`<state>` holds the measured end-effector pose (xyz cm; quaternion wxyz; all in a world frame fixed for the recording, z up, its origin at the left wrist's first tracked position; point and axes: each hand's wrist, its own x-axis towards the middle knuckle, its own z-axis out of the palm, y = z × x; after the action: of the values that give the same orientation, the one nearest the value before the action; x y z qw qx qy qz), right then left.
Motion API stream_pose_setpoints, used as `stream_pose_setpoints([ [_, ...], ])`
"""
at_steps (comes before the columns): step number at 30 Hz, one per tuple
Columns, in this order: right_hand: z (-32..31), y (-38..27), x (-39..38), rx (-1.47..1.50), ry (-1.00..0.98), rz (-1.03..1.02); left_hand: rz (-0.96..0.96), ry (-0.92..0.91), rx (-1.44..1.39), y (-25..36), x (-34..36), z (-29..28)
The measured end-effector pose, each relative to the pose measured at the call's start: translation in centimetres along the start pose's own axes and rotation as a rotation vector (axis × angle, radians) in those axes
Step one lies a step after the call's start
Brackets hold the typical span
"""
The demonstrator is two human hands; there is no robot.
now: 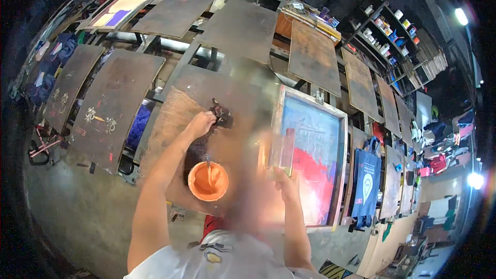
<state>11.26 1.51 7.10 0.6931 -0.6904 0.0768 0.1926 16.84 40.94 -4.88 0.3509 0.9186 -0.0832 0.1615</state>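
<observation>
Here, we see tub (209,197) of orange paste near worktop's (168,124) near edge, stirrer (208,164) standing in it. Right hand (284,180) closes around blurred flat tool (289,154), beside red-smeared framed screen (310,129) past worktop's right edge. Left hand (202,123) pinches crumpled dark rag (222,115), toward worktop's far edge. Farther right: blue bag (366,183), then shelves (369,21).

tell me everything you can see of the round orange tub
The round orange tub looks like plastic and stands open, upright on a flat brown board, near its lower edge. Orange paint-like stuff lies inside, with a thin-handled tool at the far rim. The left hand and right hand do not touch it.
</observation>
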Motion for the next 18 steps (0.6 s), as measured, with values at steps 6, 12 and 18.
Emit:
stream_pose_setpoints([
  [6, 1.0, 0.4, 0.5, -0.001, -0.049, 0.007, 0.090, -0.017, 0.002, -2.3, -0.4, 0.5],
  [12, 2.3, 0.6, 0.2, 0.013, -0.074, -0.021, -0.087, -0.134, -0.173, -1.8, -0.8, -1.6],
  [18, 1.6, 0.5, -0.8, 0.056, -0.048, -0.032, -0.087, -0.077, 0.026, 2.4, -0.1, -2.1],
])
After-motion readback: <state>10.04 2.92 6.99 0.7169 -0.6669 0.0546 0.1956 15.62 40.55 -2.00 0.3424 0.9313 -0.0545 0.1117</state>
